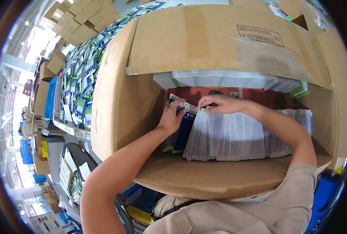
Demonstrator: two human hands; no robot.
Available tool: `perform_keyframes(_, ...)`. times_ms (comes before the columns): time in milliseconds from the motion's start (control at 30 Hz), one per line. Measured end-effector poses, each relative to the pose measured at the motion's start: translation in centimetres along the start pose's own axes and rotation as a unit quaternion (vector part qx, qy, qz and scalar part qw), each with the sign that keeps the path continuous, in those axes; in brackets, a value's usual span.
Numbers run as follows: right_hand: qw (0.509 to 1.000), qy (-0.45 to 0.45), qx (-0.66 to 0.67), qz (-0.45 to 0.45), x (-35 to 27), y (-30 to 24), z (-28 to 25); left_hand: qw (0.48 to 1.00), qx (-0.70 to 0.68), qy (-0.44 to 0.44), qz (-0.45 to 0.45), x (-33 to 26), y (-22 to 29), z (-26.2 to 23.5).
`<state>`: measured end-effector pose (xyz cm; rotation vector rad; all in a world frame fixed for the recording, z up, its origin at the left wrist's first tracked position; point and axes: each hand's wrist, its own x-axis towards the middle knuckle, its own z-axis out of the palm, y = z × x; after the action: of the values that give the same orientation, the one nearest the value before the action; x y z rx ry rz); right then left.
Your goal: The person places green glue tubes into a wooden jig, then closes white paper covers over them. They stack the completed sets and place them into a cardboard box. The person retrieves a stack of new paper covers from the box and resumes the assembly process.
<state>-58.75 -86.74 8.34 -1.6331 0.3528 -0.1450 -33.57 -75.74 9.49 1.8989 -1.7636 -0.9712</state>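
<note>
A large cardboard box (173, 177) stands open in front of me. Along its near side runs a long row of thin flat cards (236, 136), packed upright with their pale backs and edges showing. My left hand (172, 116) is closed round the top of a small bunch of blue-and-green printed cards (186, 126) at the row's left end, thumb on the front one. Just right of it, my right hand (220, 104) pinches the top edges of the pale cards, fingers bent. A narrow gap parts the two bunches lower down.
A second row of cards (220, 79) lines the box's far side, partly under a folded flap (220, 39). Red material shows on the box floor between the rows. Left of the box, a heap of blue-and-green packs (82, 74) covers a table. Stacked cartons (80, 19) stand beyond.
</note>
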Motion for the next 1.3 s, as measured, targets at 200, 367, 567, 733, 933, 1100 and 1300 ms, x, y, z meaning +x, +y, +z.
perform_keyframes(200, 0.998, -0.006, -0.055, 0.017, -0.2, 0.1, -0.1, 0.999, 0.005, -0.036, 0.004, 0.3, -0.1, -0.5)
perform_keyframes(367, 0.998, -0.004, -0.063, 0.015, -0.4, 0.0, -0.2, 0.994, 0.063, -0.017, -0.083, -0.8, 0.7, 0.2)
perform_keyframes(567, 0.998, -0.004, -0.044, 0.037, -1.0, -0.7, -0.3, 0.989, -0.008, 0.060, -0.136, -1.0, 0.0, 0.5)
perform_keyframes(733, 0.998, -0.009, -0.049, 0.044, -0.8, -1.4, -0.2, 0.971, -0.066, 0.031, -0.228, -0.6, 0.0, -0.2)
perform_keyframes(933, 0.998, 0.009, -0.028, 0.050, -0.9, -1.5, -0.1, 0.962, -0.127, 0.082, -0.229, 0.2, -0.5, 0.8)
perform_keyframes(1100, 0.999, 0.014, -0.027, 0.044, -1.0, -0.8, -0.3, 0.958, -0.149, 0.049, -0.241, 0.6, -1.0, 0.9)
perform_keyframes(1300, 0.999, 0.011, -0.051, 0.014, -1.2, -1.3, -0.6, 0.965, -0.038, 0.021, -0.258, 0.1, 0.2, 0.6)
